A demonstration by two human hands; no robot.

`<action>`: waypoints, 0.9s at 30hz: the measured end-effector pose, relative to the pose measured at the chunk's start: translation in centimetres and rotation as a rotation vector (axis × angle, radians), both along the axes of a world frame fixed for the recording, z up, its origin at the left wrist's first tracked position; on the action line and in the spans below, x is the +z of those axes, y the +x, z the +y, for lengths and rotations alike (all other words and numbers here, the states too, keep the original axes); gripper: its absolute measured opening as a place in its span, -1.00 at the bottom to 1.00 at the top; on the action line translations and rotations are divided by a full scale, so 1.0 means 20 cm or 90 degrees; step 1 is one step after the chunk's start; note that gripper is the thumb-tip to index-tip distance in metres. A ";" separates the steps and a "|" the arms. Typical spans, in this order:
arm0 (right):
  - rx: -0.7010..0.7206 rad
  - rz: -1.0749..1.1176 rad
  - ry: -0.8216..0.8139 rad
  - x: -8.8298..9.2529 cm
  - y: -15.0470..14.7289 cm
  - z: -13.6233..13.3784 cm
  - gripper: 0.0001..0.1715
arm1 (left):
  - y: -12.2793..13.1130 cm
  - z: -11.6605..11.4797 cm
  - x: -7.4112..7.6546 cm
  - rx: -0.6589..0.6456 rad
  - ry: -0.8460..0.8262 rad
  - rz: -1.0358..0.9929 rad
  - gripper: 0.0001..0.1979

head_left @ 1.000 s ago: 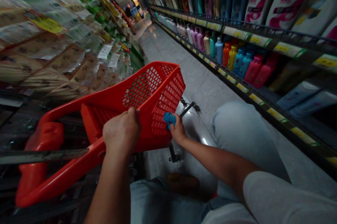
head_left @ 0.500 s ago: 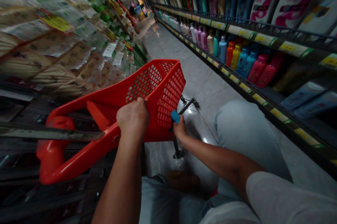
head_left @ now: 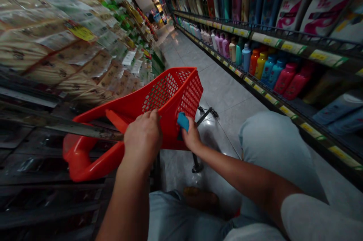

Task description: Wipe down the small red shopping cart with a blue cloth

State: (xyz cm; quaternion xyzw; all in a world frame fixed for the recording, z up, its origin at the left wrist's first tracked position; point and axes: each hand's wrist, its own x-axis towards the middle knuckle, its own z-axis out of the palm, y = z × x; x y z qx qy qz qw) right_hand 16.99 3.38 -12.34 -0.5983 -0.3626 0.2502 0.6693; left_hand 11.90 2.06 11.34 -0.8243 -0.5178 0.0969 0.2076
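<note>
In front of me stands a red plastic shopping cart [head_left: 170, 120] with honeycomb-like openings in its sides and dark legs on casters. My left hand [head_left: 144, 131] is closed over the cart's near top rim. Lower down, my right hand [head_left: 192, 135] is closed on a blue cloth [head_left: 183, 121] and presses it against the cart's near side wall, below the mesh. The cart's handle [head_left: 87, 171] points left, and a metal shelf edge partly covers it. My fingertips on the rim's far side are hidden.
Shelves with bottles [head_left: 272, 67] and price tags run along the right. Bagged goods [head_left: 76, 56] are stacked on the left. Grey floor tiles [head_left: 184, 50] lead down the aisle. My bent knee [head_left: 272, 139] is right of the cart; a brown shoe [head_left: 201, 197] rests below it.
My right hand and the blue cloth have moved left and slightly up along the cart's side. The cart's handle end has shifted right and up in view. My left hand still grips the rim.
</note>
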 end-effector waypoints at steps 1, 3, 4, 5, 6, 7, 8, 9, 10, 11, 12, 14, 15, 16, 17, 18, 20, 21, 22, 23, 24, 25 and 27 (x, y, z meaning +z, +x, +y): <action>0.024 -0.024 0.025 0.05 0.01 -0.01 -0.32 | -0.06 -0.05 0.01 -0.034 0.035 -0.038 -0.57; 0.101 -0.088 0.070 0.15 0.02 -0.04 -0.30 | -0.20 -0.17 0.03 -0.147 0.105 -0.151 -0.62; 0.138 -0.114 0.080 0.19 0.04 -0.06 -0.29 | -0.27 -0.22 0.03 -0.201 0.147 -0.210 -0.67; 0.160 -0.124 0.073 0.21 0.05 -0.06 -0.30 | -0.34 -0.27 0.03 -0.227 0.195 -0.253 -0.71; 0.162 -0.116 0.051 0.23 0.06 -0.06 -0.31 | -0.40 -0.31 0.03 -0.222 0.242 -0.271 -0.74; 0.146 -0.094 0.022 0.24 0.07 -0.05 -0.32 | -0.45 -0.34 0.04 -0.193 0.284 -0.270 -0.75; 0.120 -0.065 -0.004 0.25 0.08 -0.03 -0.33 | -0.51 -0.35 0.05 -0.147 0.310 -0.254 -0.75; 0.093 -0.039 -0.022 0.27 0.08 -0.01 -0.34 | -0.55 -0.35 0.06 -0.101 0.316 -0.230 -0.77; 0.070 -0.021 -0.031 0.29 0.07 0.01 -0.35 | -0.59 -0.34 0.07 -0.064 0.303 -0.207 -0.79; 0.055 -0.015 -0.035 0.31 0.06 0.02 -0.35 | -0.63 -0.33 0.08 -0.038 0.280 -0.192 -0.77; 0.050 -0.020 -0.036 0.34 0.04 0.02 -0.35 | -0.66 -0.31 0.10 -0.024 0.256 -0.187 -0.72; 0.085 -0.064 -0.025 0.37 0.01 -0.01 -0.33 | -0.69 -0.27 0.11 -0.014 0.224 -0.185 -0.63; 0.129 -0.103 -0.010 0.38 0.00 -0.03 -0.32 | -0.70 -0.26 0.11 -0.014 0.219 -0.187 -0.61; 0.184 -0.148 0.007 0.39 0.00 -0.06 -0.32 | -0.70 -0.25 0.11 -0.016 0.217 -0.190 -0.60; 0.236 -0.189 0.018 0.39 0.01 -0.08 -0.31 | -0.70 -0.24 0.11 -0.024 0.213 -0.191 -0.60; 0.271 -0.215 0.013 0.39 0.02 -0.10 -0.31 | -0.70 -0.24 0.11 -0.034 0.214 -0.195 -0.60; 0.277 -0.204 -0.046 0.41 0.04 -0.11 -0.32 | -0.69 -0.23 0.10 -0.056 0.228 -0.210 -0.61; 0.258 -0.178 -0.079 0.43 0.04 -0.12 -0.32 | -0.68 -0.23 0.10 -0.063 0.233 -0.214 -0.60; 0.240 -0.154 -0.096 0.46 0.04 -0.12 -0.32 | -0.66 -0.24 0.10 -0.065 0.237 -0.214 -0.60; 0.228 -0.139 -0.092 0.49 0.02 -0.13 -0.32 | -0.65 -0.24 0.10 -0.062 0.241 -0.212 -0.59; 0.223 -0.137 -0.067 0.52 0.00 -0.15 -0.30 | -0.64 -0.24 0.09 -0.055 0.241 -0.206 -0.58; 0.223 -0.146 -0.031 0.54 -0.03 -0.17 -0.28 | -0.62 -0.24 0.09 -0.045 0.240 -0.196 -0.57; 0.221 -0.172 0.027 0.53 -0.06 -0.22 -0.25 | -0.60 -0.25 0.09 -0.026 0.248 -0.184 -0.55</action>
